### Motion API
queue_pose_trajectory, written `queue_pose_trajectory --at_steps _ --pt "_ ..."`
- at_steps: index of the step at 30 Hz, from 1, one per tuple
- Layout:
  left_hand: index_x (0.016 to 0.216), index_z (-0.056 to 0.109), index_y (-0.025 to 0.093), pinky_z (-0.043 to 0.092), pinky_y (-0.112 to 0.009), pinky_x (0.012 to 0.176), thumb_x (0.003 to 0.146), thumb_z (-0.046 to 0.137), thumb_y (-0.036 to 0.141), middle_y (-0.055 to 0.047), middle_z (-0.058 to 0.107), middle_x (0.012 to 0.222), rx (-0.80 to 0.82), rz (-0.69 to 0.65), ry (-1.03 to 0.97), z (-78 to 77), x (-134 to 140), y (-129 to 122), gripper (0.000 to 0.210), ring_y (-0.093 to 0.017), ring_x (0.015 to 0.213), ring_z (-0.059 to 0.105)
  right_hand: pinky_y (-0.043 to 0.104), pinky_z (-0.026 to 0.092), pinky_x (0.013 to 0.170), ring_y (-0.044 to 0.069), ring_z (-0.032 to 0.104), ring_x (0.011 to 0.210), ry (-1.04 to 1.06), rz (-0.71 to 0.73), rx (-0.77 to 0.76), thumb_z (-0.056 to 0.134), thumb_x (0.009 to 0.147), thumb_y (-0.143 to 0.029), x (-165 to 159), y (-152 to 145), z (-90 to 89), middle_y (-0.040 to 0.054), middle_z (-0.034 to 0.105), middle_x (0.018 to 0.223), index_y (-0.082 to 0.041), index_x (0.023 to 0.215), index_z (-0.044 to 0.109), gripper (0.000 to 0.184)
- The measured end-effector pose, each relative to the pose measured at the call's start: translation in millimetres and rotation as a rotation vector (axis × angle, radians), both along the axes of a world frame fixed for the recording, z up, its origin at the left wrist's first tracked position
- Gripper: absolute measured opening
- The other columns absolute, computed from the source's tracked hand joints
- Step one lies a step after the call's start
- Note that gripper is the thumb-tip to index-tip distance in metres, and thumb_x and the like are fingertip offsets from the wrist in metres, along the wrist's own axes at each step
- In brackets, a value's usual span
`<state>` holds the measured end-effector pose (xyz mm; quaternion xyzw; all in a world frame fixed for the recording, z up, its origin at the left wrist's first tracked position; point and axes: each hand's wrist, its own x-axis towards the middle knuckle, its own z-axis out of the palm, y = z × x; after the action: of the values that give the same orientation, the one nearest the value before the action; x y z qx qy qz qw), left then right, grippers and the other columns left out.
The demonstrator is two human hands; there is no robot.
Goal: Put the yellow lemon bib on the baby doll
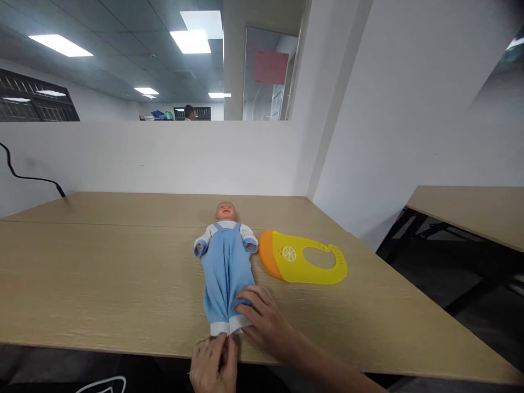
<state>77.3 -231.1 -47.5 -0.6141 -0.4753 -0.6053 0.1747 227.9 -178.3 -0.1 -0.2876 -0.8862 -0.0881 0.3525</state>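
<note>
A baby doll (226, 212) lies face up on the table, its head toward the wall. It wears light blue overalls (226, 262) with white leg cuffs over a white, blue-cuffed top. My left hand (213, 364) is at the table's front edge, thumb and forefinger pinched together at the hem of the white cuffs. Curled over the lower leg on the right is my right hand (268, 322), its fingers on the blue cloth and its thumb side by the cuff. The doll's feet do not show. Beside the doll's arm lies a yellow and orange bib (295, 267), flat, with a citrus-slice print.
The wooden table (123, 273) meets a white low wall (184, 158) at the back. A black cable (36, 178) hangs at the far left. Another table (470, 210) stands apart on the right. A person's head (189, 112) shows beyond the wall.
</note>
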Motion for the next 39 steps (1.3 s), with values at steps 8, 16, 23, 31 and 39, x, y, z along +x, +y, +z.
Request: queue_pose_trajectory --at_steps 8,16,23,31,39 --pt "0.085 0.059 0.018 0.045 -0.024 0.058 0.080 0.061 0.012 0.001 0.057 0.065 -0.086 0.016 -0.011 -2.8 -16 -6 0.008 -0.010 0.058 0.054 0.042 0.039 0.100 0.022 0.041 0.118 -0.049 -0.012 -0.037 0.047 0.075 -0.005 11 -8 -1.1 0.0098 0.052 0.119 -0.018 0.105 0.054 0.033" --pt "0.104 0.058 0.017 0.044 -0.035 0.073 0.083 0.054 0.024 -0.007 0.065 0.088 -0.211 0.183 0.445 7.8 -51 9 0.023 -0.021 0.079 0.060 0.027 0.043 0.062 0.016 0.054 0.069 0.140 -0.261 -0.067 0.046 0.072 -0.006 6 -18 -25.8 0.0021 0.056 0.075 -0.020 0.079 0.046 0.016" --pt "0.095 0.057 0.016 0.039 -0.036 0.076 0.083 0.049 0.023 -0.004 0.068 0.077 -0.247 0.179 0.501 -1.5 -57 14 0.016 -0.019 0.071 0.063 0.021 0.029 0.053 0.010 0.051 0.056 0.050 -0.184 -0.310 0.050 0.066 -0.006 7 -22 -22.2 -0.0046 0.054 0.062 -0.020 0.072 0.044 0.016" --pt "0.079 0.059 0.021 0.043 -0.030 0.065 0.082 0.054 0.038 -0.001 0.066 0.068 -0.353 -0.069 0.394 35.4 -64 1 0.019 -0.017 0.064 0.062 0.019 0.031 0.054 0.009 0.046 0.058 0.117 -0.086 -0.723 0.050 0.070 -0.010 28 -23 0.2 -0.0045 0.052 0.061 -0.018 0.072 0.050 0.008" --pt "0.095 0.063 0.022 0.047 -0.026 0.064 0.086 0.045 0.032 -0.001 0.066 0.080 -0.558 -0.076 0.127 68.5 -103 94 0.023 -0.015 0.067 0.060 0.024 0.037 0.064 0.014 0.054 0.071 0.265 -0.500 -0.496 0.050 0.082 -0.034 47 82 35.3 0.0023 0.060 0.084 -0.018 0.095 0.055 0.021"
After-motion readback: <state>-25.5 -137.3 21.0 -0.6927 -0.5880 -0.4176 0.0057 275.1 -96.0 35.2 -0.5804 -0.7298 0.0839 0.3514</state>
